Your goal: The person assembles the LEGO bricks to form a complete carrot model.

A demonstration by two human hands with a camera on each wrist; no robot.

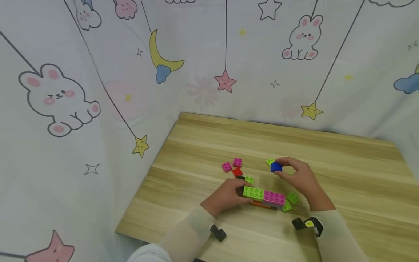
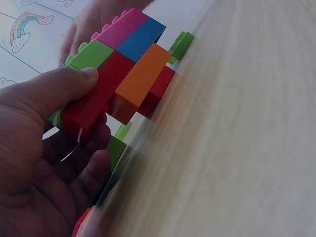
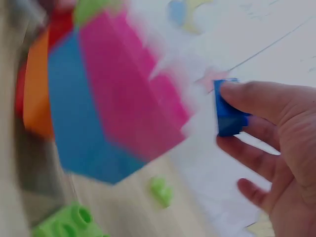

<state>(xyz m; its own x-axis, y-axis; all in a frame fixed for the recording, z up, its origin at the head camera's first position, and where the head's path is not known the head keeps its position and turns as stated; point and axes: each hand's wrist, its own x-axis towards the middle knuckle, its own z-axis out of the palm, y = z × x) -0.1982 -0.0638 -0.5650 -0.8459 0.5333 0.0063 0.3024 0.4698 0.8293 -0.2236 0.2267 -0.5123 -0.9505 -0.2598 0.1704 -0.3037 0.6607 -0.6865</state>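
Observation:
My left hand [image 1: 227,197] grips the left end of a stacked brick build [image 1: 263,196], its thumb on the near side. Green and pink bricks form the top row of the build. In the left wrist view a red brick [image 2: 101,94] and a blue brick [image 2: 141,39] lie under that row, with an orange brick [image 2: 143,81] and another red brick [image 2: 158,91] lower down. Between thumb and fingers my right hand [image 1: 299,177] pinches a small dark blue brick [image 3: 229,108], held apart from the build. A loose green brick [image 1: 270,162] shows just beyond it.
Two pink bricks [image 1: 237,162] and a red brick [image 1: 237,172] lie beyond the left hand. Close by are a green brick [image 1: 249,180] and a dark piece. More green bricks [image 1: 292,198] sit right of the build. A printed curtain [image 1: 255,98] borders the wooden table [image 1: 209,134].

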